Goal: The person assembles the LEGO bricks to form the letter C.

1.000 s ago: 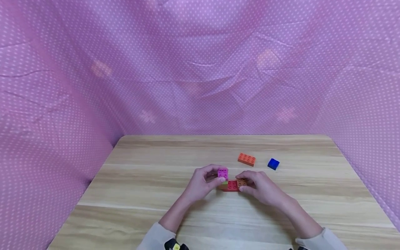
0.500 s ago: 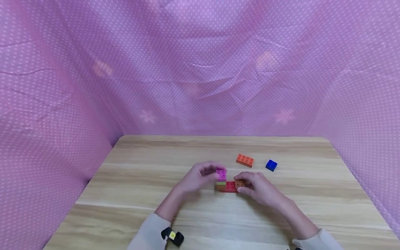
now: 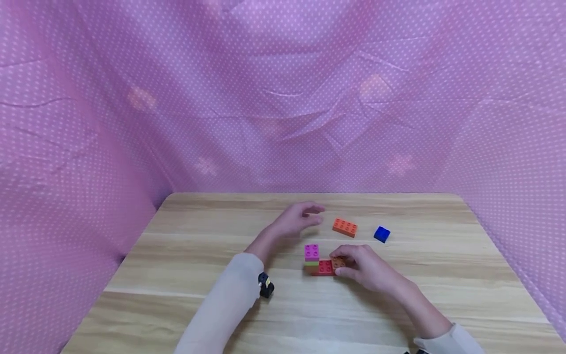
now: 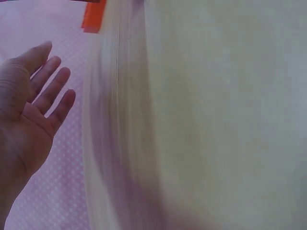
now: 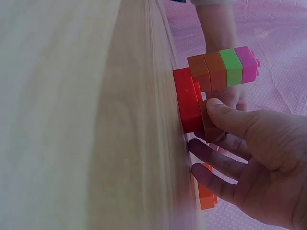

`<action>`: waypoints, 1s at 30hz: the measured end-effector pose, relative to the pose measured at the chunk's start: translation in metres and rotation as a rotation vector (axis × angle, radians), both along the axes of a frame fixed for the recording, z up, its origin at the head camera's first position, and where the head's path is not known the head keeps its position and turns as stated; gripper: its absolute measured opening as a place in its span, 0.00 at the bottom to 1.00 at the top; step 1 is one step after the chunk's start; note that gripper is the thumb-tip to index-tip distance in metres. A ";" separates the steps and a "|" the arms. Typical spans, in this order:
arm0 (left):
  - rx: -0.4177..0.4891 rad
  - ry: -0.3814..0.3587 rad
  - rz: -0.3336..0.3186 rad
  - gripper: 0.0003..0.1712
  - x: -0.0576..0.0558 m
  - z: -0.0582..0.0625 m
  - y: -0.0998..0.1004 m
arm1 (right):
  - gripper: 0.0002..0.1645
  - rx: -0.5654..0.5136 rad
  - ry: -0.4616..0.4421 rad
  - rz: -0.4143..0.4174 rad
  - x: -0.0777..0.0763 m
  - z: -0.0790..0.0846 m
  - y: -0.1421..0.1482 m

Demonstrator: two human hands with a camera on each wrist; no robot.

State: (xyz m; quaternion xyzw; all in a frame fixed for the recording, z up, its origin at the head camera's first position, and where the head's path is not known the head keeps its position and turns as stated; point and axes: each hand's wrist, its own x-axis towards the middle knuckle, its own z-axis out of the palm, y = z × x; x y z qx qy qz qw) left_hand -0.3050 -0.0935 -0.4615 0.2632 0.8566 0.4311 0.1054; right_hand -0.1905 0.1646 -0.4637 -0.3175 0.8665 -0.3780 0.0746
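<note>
My right hand [image 3: 369,268] pinches a brown building brick [image 3: 338,262] at the right end of a red brick [image 3: 325,267]. On the red brick's left end stands a stack: two brown bricks [image 5: 207,71], then a green brick [image 5: 231,66], then a pink brick [image 3: 311,252] on top. My left hand [image 3: 298,219] is over the table behind the stack, holding nothing, its fingers relaxed and spread in the left wrist view. Just right of its fingertips lies an orange brick [image 3: 345,227].
A small blue brick [image 3: 382,234] lies right of the orange one. The wooden table [image 3: 199,255] ends at a pink dotted cloth [image 3: 283,123] that hangs behind it and at both sides.
My left hand has let go of the pink brick on the stack and moved back toward the orange brick. The right hand keeps its hold on the brown brick.
</note>
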 end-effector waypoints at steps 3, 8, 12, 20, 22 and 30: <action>-0.101 0.039 -0.067 0.28 -0.008 -0.002 0.012 | 0.19 -0.011 0.002 0.013 0.000 0.000 0.001; -0.257 0.116 -0.157 0.28 -0.012 0.000 0.031 | 0.18 -0.013 -0.018 0.019 0.000 0.000 0.001; -0.354 0.194 -0.216 0.28 -0.013 0.003 0.045 | 0.17 -0.021 -0.024 0.017 0.000 0.000 0.002; -0.463 0.301 -0.213 0.30 -0.010 -0.004 0.063 | 0.18 -0.023 -0.037 0.024 0.000 -0.002 0.003; -0.470 0.325 -0.209 0.29 -0.008 -0.006 0.065 | 0.18 -0.014 -0.038 0.020 0.000 -0.002 0.003; -0.472 0.327 -0.166 0.22 0.000 0.004 0.054 | 0.18 -0.013 -0.028 0.016 0.002 -0.001 0.006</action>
